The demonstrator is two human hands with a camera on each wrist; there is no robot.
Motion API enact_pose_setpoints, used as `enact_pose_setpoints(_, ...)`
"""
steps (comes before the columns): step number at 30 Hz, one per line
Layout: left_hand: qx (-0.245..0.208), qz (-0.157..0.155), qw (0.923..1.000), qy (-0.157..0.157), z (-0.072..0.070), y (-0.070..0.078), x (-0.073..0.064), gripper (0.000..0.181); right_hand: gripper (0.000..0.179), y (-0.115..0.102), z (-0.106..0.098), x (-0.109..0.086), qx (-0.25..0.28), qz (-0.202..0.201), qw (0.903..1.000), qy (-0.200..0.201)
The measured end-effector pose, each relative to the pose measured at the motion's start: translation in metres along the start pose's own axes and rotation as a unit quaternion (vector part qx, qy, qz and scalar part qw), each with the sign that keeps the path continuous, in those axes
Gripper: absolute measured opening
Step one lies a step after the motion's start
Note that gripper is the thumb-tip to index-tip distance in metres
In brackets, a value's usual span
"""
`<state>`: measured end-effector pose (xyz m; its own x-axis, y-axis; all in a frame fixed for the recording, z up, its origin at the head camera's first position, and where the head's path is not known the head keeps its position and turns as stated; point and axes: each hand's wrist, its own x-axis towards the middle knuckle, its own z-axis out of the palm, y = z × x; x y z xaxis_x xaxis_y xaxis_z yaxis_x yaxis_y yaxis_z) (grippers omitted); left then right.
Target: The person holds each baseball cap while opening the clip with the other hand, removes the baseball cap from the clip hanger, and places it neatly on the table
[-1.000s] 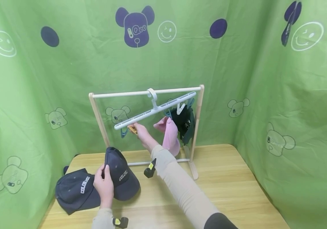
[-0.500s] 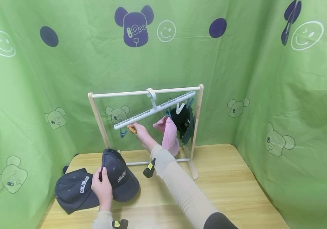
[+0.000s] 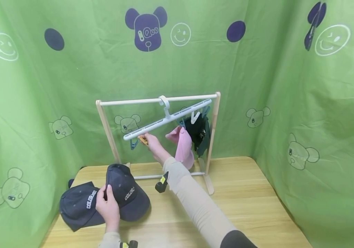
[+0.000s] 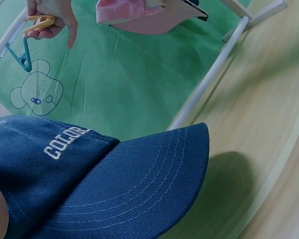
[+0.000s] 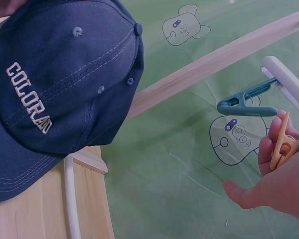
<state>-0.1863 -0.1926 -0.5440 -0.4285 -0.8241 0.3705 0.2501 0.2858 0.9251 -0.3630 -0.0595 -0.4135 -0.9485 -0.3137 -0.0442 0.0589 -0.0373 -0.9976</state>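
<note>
My left hand (image 3: 108,206) pinches the back edge of a navy baseball cap (image 3: 134,206) with white lettering, thumb in front. Its brim points down toward the right. A second navy cap (image 3: 76,205) lies on the table to the left, partly behind that hand. My right hand (image 3: 155,146) holds an orange clothespin (image 3: 143,141) just under the lower left end of the pale hanger (image 3: 167,120). In the right wrist view the fingers curl behind the orange clothespin, while the thumb (image 5: 241,195) stands apart from it. A teal clothespin (image 5: 246,102) hangs right beside them.
The hanger hooks over the white bar (image 3: 127,102) of a wooden rack (image 3: 107,132). At its right half hang a pink cap (image 3: 184,148) and a dark green cap (image 3: 200,136), with a white clothespin (image 3: 195,117). Green printed curtains (image 3: 71,79) enclose the wooden table (image 3: 242,193).
My left hand has drawn the navy cap slightly left and down, away from the rack. The right hand stays at the orange clothespin.
</note>
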Motion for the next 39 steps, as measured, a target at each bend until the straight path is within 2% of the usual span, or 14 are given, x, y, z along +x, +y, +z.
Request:
enact_pose_setpoints(14,0.005,-0.025,0.9993,0.027,-0.011,-0.006,-0.002,0.027,0.039,0.000,0.000,-0.001,-0.007,-0.009,0.9999,-0.003)
enact_pose_setpoints(22,-0.005,-0.021,0.9984,0.053,-0.016,-0.011,0.001,0.025,0.039,0.000,0.000,-0.001,-0.007,-0.007,0.9999,-0.006)
enact_pose_setpoints(39,0.006,-0.052,0.9968,0.060,-0.019,-0.021,0.003,0.031,0.038,0.000,0.001,-0.001,-0.005,-0.009,0.9999,0.002)
